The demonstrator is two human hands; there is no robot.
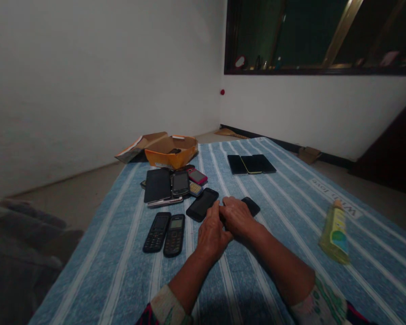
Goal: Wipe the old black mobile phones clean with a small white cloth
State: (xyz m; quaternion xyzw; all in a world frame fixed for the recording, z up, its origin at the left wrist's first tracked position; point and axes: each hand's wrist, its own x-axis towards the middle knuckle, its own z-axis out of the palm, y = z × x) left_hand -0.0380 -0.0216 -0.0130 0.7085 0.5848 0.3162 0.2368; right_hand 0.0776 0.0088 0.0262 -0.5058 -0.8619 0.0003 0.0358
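Observation:
My left hand (212,234) and my right hand (238,217) meet above the cloth, fingers bent and drawn together. Whatever lies between them is hidden. A black smartphone (202,205) rests flat just beyond the left fingertips. Partly behind my right hand, a smaller dark phone (252,206) shows its far end. Left of my hands, two keypad phones, a black one (156,232) and one with a grey screen (174,235), lie side by side.
A pile of phones (180,183) with a dark tablet-like slab (157,185) lies before an open orange box (171,158). Three dark flat devices (252,164) lie back right. A yellow-green bottle (335,237) lies on the striped cloth (122,253) at right.

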